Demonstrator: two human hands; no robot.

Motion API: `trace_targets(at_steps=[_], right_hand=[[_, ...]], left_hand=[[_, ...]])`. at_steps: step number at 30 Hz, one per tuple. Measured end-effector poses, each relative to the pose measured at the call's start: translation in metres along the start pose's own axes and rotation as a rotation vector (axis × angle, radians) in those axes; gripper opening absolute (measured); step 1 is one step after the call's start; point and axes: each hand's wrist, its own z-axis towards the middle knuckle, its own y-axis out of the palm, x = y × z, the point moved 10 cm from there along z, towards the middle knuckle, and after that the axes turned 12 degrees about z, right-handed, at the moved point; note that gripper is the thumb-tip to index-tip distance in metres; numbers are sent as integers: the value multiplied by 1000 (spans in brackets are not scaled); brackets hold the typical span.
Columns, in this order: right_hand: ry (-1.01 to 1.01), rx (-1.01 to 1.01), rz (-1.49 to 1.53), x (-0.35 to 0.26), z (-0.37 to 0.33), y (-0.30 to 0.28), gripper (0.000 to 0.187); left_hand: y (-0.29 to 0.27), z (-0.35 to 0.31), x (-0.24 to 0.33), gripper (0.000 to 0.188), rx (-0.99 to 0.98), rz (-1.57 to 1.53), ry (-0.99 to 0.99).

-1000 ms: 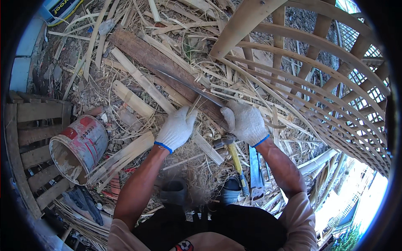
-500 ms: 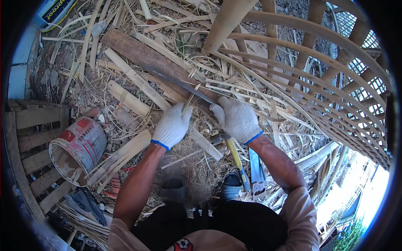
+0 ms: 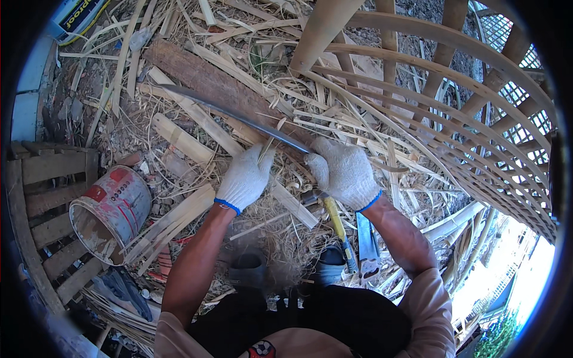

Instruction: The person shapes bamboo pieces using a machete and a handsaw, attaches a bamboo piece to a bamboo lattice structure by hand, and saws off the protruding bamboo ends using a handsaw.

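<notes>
Both my hands wear white knit gloves with blue cuffs. My right hand is closed round the near end of a long machete; its handle is hidden in the glove. The dark blade slants away to the far left, over a brown wooden plank on the ground. My left hand is closed on a thin bamboo strip, pinched between thumb and fingers. The strip's pale tip pokes up beside the blade near my right hand. Whether blade and strip touch, I cannot tell.
Shavings and split bamboo pieces cover the ground. A stained bucket lies tipped at left beside a slatted wooden crate. Near my feet lie a yellow-handled hammer and a saw. A woven bamboo lattice rises at right.
The machete has turned, its blade now reaching farther left and looking narrower. My right hand has shifted slightly right and toward me. My left hand has hardly moved.
</notes>
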Motion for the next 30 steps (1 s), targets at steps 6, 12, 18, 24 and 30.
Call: trace_targets(at_steps=[6,12,18,24,30], right_hand=[[35,-48,-70,21,2,2,36],[124,-120,-143,22,2,17,36],[-75,-3,-86,-10,-9,7,39],[176,-133,-149,20,-7,21,38],[-96,-3,-77,-8,-9,5,40]], left_hand=[[1,1,7,39,37,-69,21],[5,4,3,38,-19,3,-10],[-4,0,5,37,95,16,50],[5,3,1,36,-4,7,-9],[6,3,2,37,-23,-62,-26]])
